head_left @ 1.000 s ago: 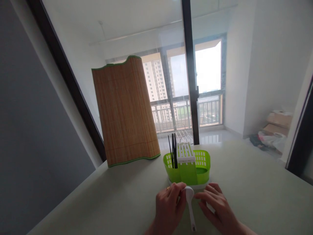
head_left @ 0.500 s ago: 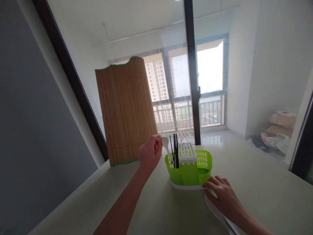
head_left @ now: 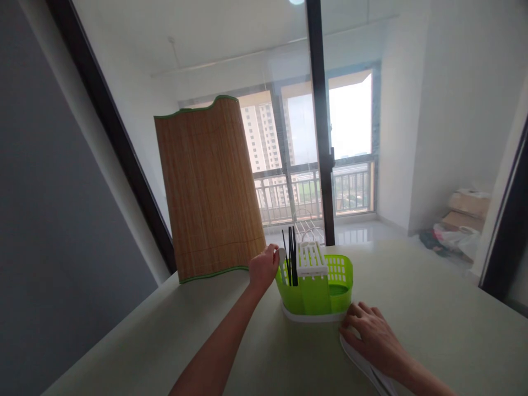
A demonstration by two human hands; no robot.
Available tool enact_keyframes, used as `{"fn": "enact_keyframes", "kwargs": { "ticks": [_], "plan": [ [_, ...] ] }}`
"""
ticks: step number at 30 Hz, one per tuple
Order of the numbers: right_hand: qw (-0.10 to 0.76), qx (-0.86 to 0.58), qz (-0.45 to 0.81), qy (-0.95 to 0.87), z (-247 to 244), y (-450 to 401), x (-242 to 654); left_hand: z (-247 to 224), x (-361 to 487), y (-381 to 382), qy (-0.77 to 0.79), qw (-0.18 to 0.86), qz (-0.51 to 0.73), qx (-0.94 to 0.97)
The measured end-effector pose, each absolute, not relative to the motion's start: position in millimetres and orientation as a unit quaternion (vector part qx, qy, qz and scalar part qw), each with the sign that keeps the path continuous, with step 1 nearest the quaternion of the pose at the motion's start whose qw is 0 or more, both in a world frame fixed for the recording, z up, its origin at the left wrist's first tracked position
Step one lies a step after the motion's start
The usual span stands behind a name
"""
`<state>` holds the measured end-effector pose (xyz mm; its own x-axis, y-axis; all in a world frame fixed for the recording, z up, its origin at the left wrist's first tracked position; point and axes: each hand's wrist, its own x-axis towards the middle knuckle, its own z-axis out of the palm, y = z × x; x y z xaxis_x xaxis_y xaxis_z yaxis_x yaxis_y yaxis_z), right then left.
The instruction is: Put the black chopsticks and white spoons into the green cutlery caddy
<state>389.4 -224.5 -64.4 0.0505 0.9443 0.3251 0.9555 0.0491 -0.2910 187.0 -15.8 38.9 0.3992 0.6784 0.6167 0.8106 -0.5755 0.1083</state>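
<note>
My left hand (head_left: 264, 268) is closed on a white spoon (head_left: 282, 256) at the left end of a bright green cutlery basket (head_left: 317, 294). The spoon's bowl is up by my fingers and its handle goes down inside the left compartment. Black chopsticks (head_left: 291, 256) stand upright in that compartment, right beside the spoon. A white slotted piece (head_left: 312, 257) tops the middle section. Near the basket's front right corner, my right hand (head_left: 369, 333) lies with bent, slightly spread fingers over a long white utensil (head_left: 355, 355). My hand hides part of that utensil, so its kind is unclear.
The basket stands on a pale table (head_left: 421, 297). A bamboo mat (head_left: 210, 192) with green edging stands upright at the back left. Behind are a dark-framed glass door (head_left: 320, 137) and a wire rack (head_left: 307, 225). Boxes and bags (head_left: 464, 225) lie beyond the table at right.
My left hand has moved down and right, lowering the spoon deeper into the left compartment. My right hand has slid slightly down, away from the basket's base. The view has shifted slightly.
</note>
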Motion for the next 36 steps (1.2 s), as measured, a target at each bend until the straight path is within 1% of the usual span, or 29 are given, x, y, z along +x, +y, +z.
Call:
{"fn": "enact_keyframes", "kwargs": {
  "ticks": [9,14,16,19,23,25,27,31,36],
  "plan": [
    [0.199,-0.678,0.008,-0.708,-62.8,-225.8,386.7,31.6,181.2,-15.5,-0.449,0.081,-0.294,-0.84],
    [0.216,-0.665,0.02,-0.715,-63.1,-225.3,387.2,35.1,174.9,-24.0,-0.451,0.06,-0.331,-0.827],
    [0.244,-0.654,0.023,-0.716,-63.6,-223.8,388.0,31.6,171.7,-36.3,-0.455,0.026,-0.386,-0.802],
    [0.315,-0.629,0.015,-0.71,-62.1,-223.1,386.4,15.4,168.8,-69.5,-0.43,-0.07,-0.457,-0.775],
    [0.428,-0.584,-0.011,-0.689,-52.8,-231.1,376.7,-14.8,172.8,-130.6,-0.341,-0.199,-0.424,-0.815],
    [0.468,-0.556,-0.034,-0.686,-46.5,-237.8,370.2,-25.2,177.6,-157.0,-0.296,-0.228,-0.4,-0.837],
    [0.491,-0.523,-0.07,-0.693,-41.1,-244.0,364.4,-30.0,182.5,-174.8,-0.258,-0.217,-0.392,-0.856],
    [0.514,-0.472,-0.136,-0.703,-36.5,-251.1,357.8,-28.2,187.5,-187.1,-0.23,-0.153,-0.404,-0.872],
    [0.514,-0.455,-0.15,-0.712,-37.9,-253.7,356.3,-22.1,189.9,-191.2,-0.23,-0.141,-0.418,-0.867]
  ]
}}
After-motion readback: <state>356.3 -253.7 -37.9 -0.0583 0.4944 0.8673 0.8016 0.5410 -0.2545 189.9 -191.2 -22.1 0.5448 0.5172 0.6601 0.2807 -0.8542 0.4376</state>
